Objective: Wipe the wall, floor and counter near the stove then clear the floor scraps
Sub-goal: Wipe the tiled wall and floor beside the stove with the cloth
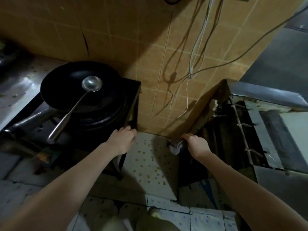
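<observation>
The right hand (196, 145) clutches a crumpled grey-white rag (175, 146) low at the tan tiled wall (150, 80). The left hand (122, 140) grips the black stove's corner (133, 104) (wok and ladle on top). Yellow scraps (150, 164) dot the pale floor tile (160, 189) between.

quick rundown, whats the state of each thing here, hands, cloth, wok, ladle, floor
left hand: gripping the stove corner
right hand: closed on the cloth
cloth: bunched, low by the wall
wok: on the stove, no food visible
ladle: resting in the wok
floor: strewn with yellow scraps
</observation>
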### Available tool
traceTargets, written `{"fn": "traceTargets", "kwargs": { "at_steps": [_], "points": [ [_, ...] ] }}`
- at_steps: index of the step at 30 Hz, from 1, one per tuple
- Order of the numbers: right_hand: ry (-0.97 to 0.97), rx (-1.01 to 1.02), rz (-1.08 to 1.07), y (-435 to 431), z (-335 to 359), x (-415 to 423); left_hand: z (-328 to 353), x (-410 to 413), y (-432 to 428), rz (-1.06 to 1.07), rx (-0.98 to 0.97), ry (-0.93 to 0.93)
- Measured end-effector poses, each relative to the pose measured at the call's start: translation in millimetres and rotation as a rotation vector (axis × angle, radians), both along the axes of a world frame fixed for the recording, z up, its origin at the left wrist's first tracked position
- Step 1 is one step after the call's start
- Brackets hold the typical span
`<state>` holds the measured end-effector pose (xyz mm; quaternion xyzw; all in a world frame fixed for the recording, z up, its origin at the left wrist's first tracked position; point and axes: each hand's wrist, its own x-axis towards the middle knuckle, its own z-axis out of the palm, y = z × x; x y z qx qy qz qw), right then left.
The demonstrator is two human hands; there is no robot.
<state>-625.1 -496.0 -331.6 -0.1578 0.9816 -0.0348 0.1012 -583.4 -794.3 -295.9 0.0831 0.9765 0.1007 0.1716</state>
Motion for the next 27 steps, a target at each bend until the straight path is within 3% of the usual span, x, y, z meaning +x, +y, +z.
{"fn": "traceTargets", "kwargs": {
  "at_steps": [13,27],
  "points": [
    [-0.077,-0.006,0.008,-12.4,-68.1,-21.0,-60.2,-28.3,28.4,-0.04,0.005,0.029],
    [-0.199,-0.101,-0.298,-4.5,-329.0,-49.4,-283.4,-87.3,63.0,-0.052,-0.128,-0.052]
  ]
}}
